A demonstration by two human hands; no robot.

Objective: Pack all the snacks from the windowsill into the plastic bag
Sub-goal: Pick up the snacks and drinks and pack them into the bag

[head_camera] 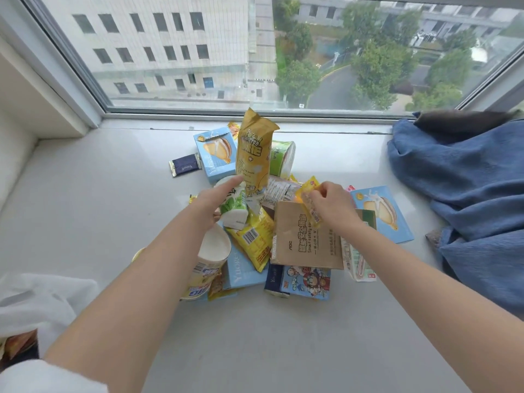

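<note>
A pile of snacks lies in the middle of the windowsill [113,199]. A tall yellow bag [255,148] stands upright at the back, against a green cup [282,158]. My left hand [211,201] reaches in with fingers apart; its forefinger touches the yellow bag's base, and a white-and-green packet [236,207] lies just under the palm. My right hand [333,207] pinches a small yellow sachet [310,198] above a brown cardboard box [306,239]. The white plastic bag [37,302] sits at the lower left with an orange packet showing inside.
Light blue boxes [217,156] [382,214], a dark blue bar [185,164], a white cup [212,251] and a cartoon packet [307,282] are part of the pile. A blue cloth [467,194] is heaped at the right. The window frame [255,113] bounds the back.
</note>
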